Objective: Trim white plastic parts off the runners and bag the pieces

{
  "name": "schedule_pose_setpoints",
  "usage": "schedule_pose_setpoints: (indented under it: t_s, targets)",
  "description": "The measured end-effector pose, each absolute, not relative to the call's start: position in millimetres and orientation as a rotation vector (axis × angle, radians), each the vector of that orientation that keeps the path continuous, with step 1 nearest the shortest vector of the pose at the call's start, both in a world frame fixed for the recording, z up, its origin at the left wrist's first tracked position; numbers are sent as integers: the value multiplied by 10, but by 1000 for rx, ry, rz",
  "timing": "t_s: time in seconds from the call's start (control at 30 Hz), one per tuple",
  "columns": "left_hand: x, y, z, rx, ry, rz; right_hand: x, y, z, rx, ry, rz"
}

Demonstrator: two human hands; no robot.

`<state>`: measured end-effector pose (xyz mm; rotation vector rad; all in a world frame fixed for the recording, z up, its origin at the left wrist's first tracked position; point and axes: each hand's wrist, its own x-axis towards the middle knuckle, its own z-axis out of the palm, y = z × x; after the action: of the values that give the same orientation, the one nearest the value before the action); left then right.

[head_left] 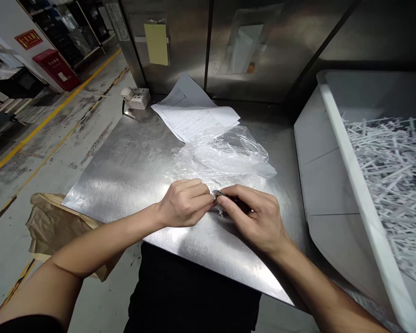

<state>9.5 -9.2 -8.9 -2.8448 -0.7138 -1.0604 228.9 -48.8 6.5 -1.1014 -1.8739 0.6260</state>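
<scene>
My left hand [190,203] is closed in a pinch at the middle of the steel table, its fingertips on a small whitish piece [220,211] that is mostly hidden. Against those fingertips, my right hand [255,213] grips a small dark metal tool [223,194]; its exact kind is covered by the fingers. The two hands meet just above the tabletop. Right behind them lies a crumpled clear plastic bag [229,155].
Printed sheets [194,111] lie partly under the bag on the steel table [114,171]. A white socket block [138,98] sits at the back left corner. On the right stands a large white bin [333,185] of thin white plastic pieces [391,157]. Brown paper [55,226] is at lower left.
</scene>
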Motion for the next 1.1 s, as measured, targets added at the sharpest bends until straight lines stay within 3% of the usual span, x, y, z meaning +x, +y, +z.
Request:
schedule_pose_setpoints:
  t_s: [0.57, 1.1]
  targets:
    - [109, -113, -76, -2783, -665, -1013, 2270, -522, 82, -1077, -1917, 568]
    - [131, -126, -89, -2753, -649, -958, 2274, -452, 15, -1365, -1640, 941]
